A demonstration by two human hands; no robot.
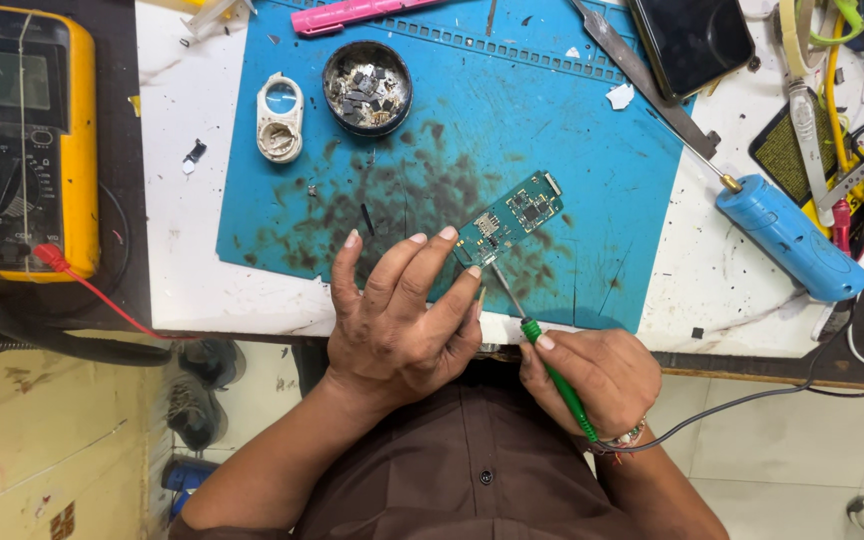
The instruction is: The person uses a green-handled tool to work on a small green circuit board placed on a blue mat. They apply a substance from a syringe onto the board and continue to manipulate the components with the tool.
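My left hand (pixel 399 315) holds a small teal circuit board (pixel 508 218) by its near end, fingers pinched on it above a stained blue work mat (pixel 592 150). My right hand (pixel 592 375) grips a green-handled soldering iron (pixel 552 375) like a pen. Its metal tip (pixel 505 285) points up at the board's lower edge, close to my left fingertips. A cable runs from the iron's handle past my right wrist.
A yellow multimeter (pixel 22 140) with a red probe lead sits at left. On the mat are a round tin of small parts (pixel 367 88), a white plastic piece (pixel 279 118) and a pink tool (pixel 352 12). A blue cylindrical tool (pixel 790 238), a dark phone (pixel 692 40) and tangled cables lie at right.
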